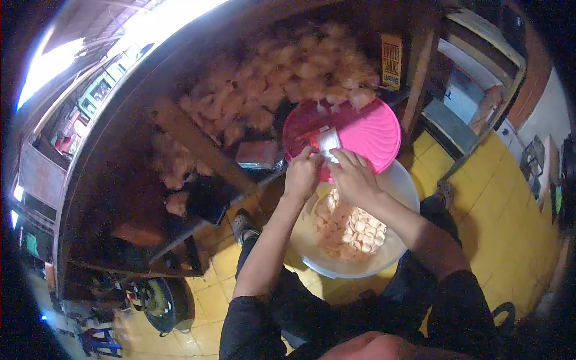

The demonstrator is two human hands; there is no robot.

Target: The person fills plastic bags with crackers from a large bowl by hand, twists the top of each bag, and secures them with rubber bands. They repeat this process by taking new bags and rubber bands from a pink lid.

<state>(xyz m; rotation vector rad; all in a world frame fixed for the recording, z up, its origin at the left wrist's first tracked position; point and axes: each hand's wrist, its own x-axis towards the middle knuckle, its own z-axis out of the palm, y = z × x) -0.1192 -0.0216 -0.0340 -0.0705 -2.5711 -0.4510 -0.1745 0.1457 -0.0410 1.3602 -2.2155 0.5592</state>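
Observation:
Both my hands are pinched round the near end of a small silvery-white packet (329, 141), whose exact kind I cannot make out. My left hand (302, 174) grips it from the left, fingers bent. My right hand (357, 175) closes on it from the right, its fingertips partly hidden. Directly beyond and under them lies a round pink ribbed lid or tray (372, 133), with something reddish near the packet. Below my hands stands a large translucent tub (407, 186) between my legs. Many thin, round, pale-orange crackers (360, 233) lie inside it.
A dark wooden platform holds a big heap of similar round pieces (288, 66). On it are a clear-wrapped stack (259, 155) and a yellow-and-black box (391, 60). A dark two-handled pan (174, 309) stands on the yellow tiled floor (486, 204) at lower left.

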